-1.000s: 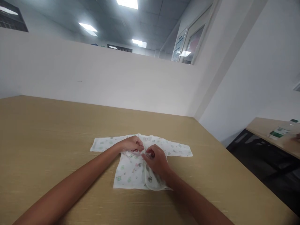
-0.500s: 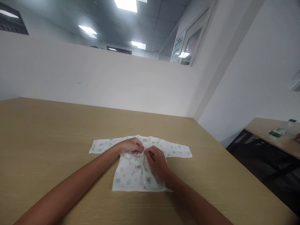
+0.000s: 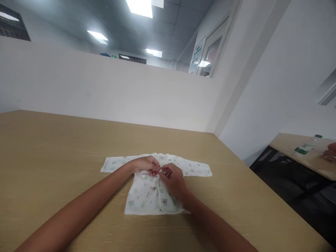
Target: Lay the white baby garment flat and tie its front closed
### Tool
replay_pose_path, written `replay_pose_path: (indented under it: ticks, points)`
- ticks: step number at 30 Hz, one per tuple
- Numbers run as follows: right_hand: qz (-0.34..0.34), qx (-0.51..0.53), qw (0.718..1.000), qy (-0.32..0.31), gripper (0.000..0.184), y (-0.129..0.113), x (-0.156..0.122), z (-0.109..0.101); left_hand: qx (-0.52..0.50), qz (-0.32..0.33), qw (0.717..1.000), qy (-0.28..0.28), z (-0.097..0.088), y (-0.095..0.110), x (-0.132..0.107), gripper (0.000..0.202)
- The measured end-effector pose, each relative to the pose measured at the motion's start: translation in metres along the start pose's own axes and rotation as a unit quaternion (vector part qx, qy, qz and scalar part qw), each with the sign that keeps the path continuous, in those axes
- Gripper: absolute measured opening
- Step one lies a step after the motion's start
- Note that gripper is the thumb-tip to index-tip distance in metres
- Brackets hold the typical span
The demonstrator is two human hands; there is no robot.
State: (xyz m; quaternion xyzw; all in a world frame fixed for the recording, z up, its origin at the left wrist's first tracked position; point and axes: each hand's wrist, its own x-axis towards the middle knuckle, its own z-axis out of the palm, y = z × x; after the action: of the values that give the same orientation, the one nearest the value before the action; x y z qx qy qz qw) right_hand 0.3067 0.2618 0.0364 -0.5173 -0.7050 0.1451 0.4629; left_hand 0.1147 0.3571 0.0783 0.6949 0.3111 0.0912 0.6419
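Observation:
A small white baby shirt [image 3: 143,196] with little green and pink prints lies flat on the wooden table [image 3: 52,154], sleeves spread left and right. My left hand [image 3: 145,164] pinches the left front edge of the shirt near the chest. My right hand [image 3: 172,178] pinches the right front edge just beside it, fingertips almost touching at the middle. Both hands rest on the cloth below the collar.
A white partition wall [image 3: 105,94] runs along the far edge of the table. At the right, across a dark gap, stands another table [image 3: 296,150] with a lying plastic bottle [image 3: 306,147] and another person's hand [image 3: 331,152] at the frame's edge.
My fingertips have drawn closer together at the shirt's middle, bringing the two front edges together. The view has shifted slightly; the shirt stays in place.

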Motion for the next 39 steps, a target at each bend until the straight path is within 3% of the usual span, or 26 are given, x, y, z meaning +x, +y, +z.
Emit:
replay_pose_path:
  ticks: [6,9,13,25,39]
  points:
    - [0.036,-0.066,0.997,-0.015,0.021,-0.002,0.000,0.002,-0.015,-0.009,0.999,0.028,0.002,-0.002,0.001,0.029]
    - [0.035,-0.083,0.996,-0.022,0.017,-0.001,0.000,0.002,-0.013,-0.015,1.000,0.024,0.001,-0.005,0.003,0.032]
    - [0.033,-0.064,0.997,-0.019,0.010,0.001,0.000,0.002,0.000,-0.008,1.000,0.029,-0.001,-0.011,0.007,0.032]
    - [-0.020,0.000,1.000,-0.017,0.014,0.001,0.003,-0.002,-0.017,0.001,1.000,0.022,0.001,-0.011,0.010,0.014]
    - [-0.001,-0.004,1.000,-0.007,0.015,0.008,0.005,0.000,-0.045,0.008,0.999,-0.006,-0.006,-0.013,0.013,0.024]
